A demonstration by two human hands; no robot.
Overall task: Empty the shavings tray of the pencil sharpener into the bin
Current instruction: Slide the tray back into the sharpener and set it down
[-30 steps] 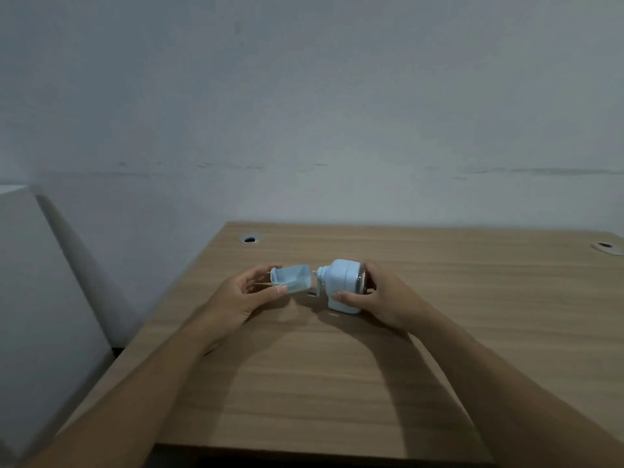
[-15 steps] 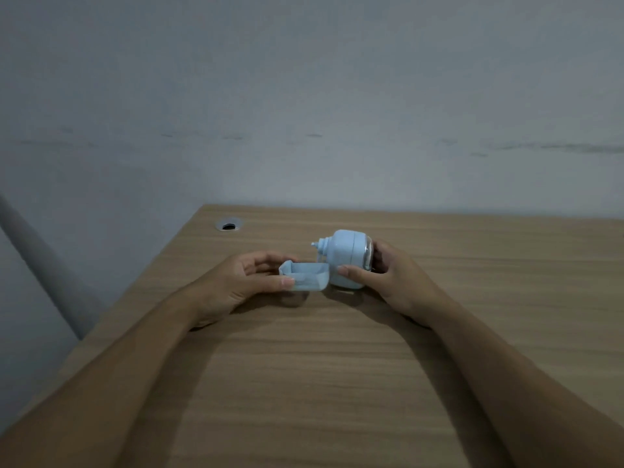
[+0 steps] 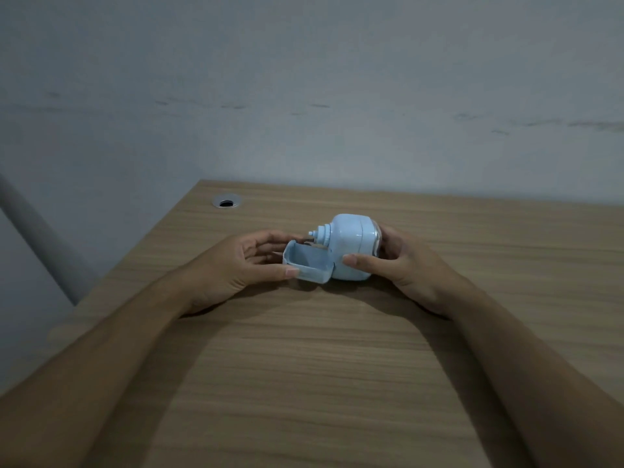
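Left hand (image 3: 243,265) grip clamps tray (image 3: 309,265); right hand (image 3: 398,265) grip clamps sharpener (image 3: 351,244).

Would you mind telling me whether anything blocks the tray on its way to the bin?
Nothing visible blocks it, but no bin is in view. The left hand holds the tray against the sharpener, gripped by the right hand.

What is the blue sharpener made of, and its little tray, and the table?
The pencil sharpener looks like glossy light-blue plastic: smooth, moulded, with soft highlights. A shiny band at its back may be metal or clear plastic. The shavings tray seems thin plastic in the same blue, a bit duller. The table shows matt wood grain, probably laminate, though solid wood is possible.
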